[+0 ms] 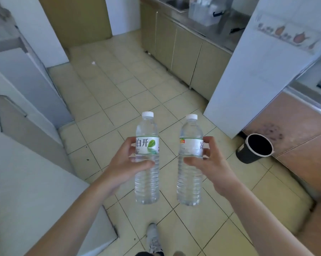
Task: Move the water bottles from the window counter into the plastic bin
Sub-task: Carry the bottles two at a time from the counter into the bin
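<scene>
I hold two clear water bottles upright over a tiled kitchen floor. My left hand [125, 163] grips the left bottle [147, 183] around its white label with a green leaf. My right hand [210, 165] grips the right bottle [190, 182] at its label. Both bottles have white caps and are full. They stand side by side, a small gap between them. No window counter or plastic bin is in view.
A black waste bin [253, 148] stands on the floor at the right, beside a white wall corner [248, 80]. Beige base cabinets [183, 52] run along the back right under a steel counter. White units [26, 89] line the left. My shoe [153, 237] shows at the bottom.
</scene>
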